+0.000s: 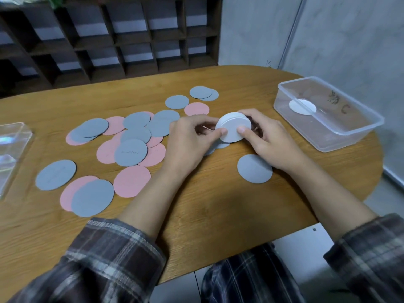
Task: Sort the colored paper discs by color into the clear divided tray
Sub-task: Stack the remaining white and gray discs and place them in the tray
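1. Step in hand, as I judge it: gathering the whites. The left hand (188, 136) and the right hand (269, 136) share one stack of white discs (232, 127), held tilted just above the worktop (218, 204), to the left of the clear tub (341, 141) and near it.
2. The fingers (242, 129) of both hands are clamped on the stack: thumbs press its near face and the other fingers curl round its rim.
3. The next move probably calls for squaring the stack's edges, carrying it right over the tub's near wall and laying it flat, keeping the pinch even so that the loose sheets do not fan out.
4. The tub holds a white disc (302, 106), perhaps two overlapped, lying flat towards its left end. I can see no divider in it.
5. Grey discs (254, 168) and pink discs (132, 181) lie unsorted on the worktop, left of the tub, many overlapping; one grey disc lies alone closest to the tub.
6. A second clear container (13, 145) sits furthest left of the tub, cut by the frame edge; its contents cannot be told.
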